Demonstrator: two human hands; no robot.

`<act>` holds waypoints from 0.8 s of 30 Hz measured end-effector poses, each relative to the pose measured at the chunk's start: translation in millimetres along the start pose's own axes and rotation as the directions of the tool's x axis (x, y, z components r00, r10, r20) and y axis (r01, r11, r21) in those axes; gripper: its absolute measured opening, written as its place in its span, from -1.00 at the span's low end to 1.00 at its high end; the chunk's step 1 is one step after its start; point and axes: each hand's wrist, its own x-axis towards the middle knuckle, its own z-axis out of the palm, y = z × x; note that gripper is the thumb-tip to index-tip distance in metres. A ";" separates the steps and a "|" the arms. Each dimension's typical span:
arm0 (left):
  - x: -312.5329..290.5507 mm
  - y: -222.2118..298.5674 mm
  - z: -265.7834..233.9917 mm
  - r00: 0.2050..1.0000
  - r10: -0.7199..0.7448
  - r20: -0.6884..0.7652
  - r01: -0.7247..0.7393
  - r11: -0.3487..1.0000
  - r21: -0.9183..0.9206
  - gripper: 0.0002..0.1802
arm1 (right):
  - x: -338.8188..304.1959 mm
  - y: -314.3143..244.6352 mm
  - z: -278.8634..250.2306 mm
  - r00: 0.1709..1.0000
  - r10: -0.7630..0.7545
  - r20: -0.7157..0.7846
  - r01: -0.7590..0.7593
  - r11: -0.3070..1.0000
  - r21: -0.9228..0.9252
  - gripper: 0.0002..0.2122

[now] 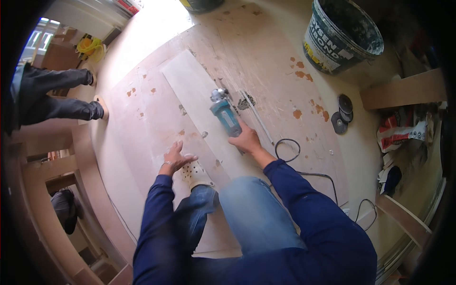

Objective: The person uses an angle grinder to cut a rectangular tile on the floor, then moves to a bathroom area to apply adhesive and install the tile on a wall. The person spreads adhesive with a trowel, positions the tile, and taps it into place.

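Observation:
My right hand is wrapped round the rear of a teal angle grinder. The grinder's metal head points away from me, over or beside the edge of a long pale plank on the floor; I cannot tell whether it touches. A black cable trails on the floor beside my right arm. Held out left of the plank, my left hand holds nothing and its fingers are spread. Just under it is my pale perforated clog. A thin straight strip lies right of the grinder.
A dark bucket stands at the far right, with several round discs nearer. Bags and wooden boards line the right side. At left stands another person in dark trousers. A yellow coil lies behind.

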 end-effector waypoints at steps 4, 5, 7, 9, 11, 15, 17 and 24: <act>-121.6 -71.9 -35.6 0.974 0.029 0.223 -0.018 0.999 -0.051 0.27 | -43.1 18.8 -38.0 0.988 -0.110 -0.110 0.112 0.994 0.012 -0.19; -149.4 -78.3 -48.4 0.947 -0.042 0.317 0.076 0.992 -0.097 0.26 | -52.0 24.6 -52.6 0.988 -0.092 -0.124 0.090 0.996 -0.027 -0.20; -199.2 -75.5 -80.6 0.894 -0.140 0.426 0.247 0.947 -0.207 0.23 | -63.8 46.2 -81.7 0.971 -0.144 -0.192 0.129 0.988 -0.088 -0.19; -246.6 -88.1 -89.0 0.907 -0.177 0.382 0.321 0.877 -0.358 0.18 | -73.6 54.1 -105.5 0.973 -0.126 -0.194 0.095 0.982 -0.163 -0.19; -281.8 -109.6 -80.8 0.961 -0.141 0.237 0.248 0.820 -0.517 0.13 | -77.0 64.4 -125.9 0.976 -0.083 -0.199 0.028 0.964 -0.265 -0.19; -312.5 -122.5 -64.6 0.983 -0.139 0.116 0.181 0.734 -0.655 0.04 | -82.6 84.4 -152.2 0.965 -0.046 -0.257 -0.062 0.915 -0.398 -0.19; -313.6 -113.0 -75.5 0.963 -0.212 0.168 0.268 0.665 -0.697 0.03 | -81.9 94.6 -158.2 0.957 -0.043 -0.288 -0.096 0.887 -0.451 -0.18; -309.1 -115.9 -80.8 0.943 -0.277 0.182 0.329 0.707 -0.626 0.04 | -74.0 107.2 -169.1 0.921 -0.125 -0.368 -0.109 0.825 -0.554 -0.19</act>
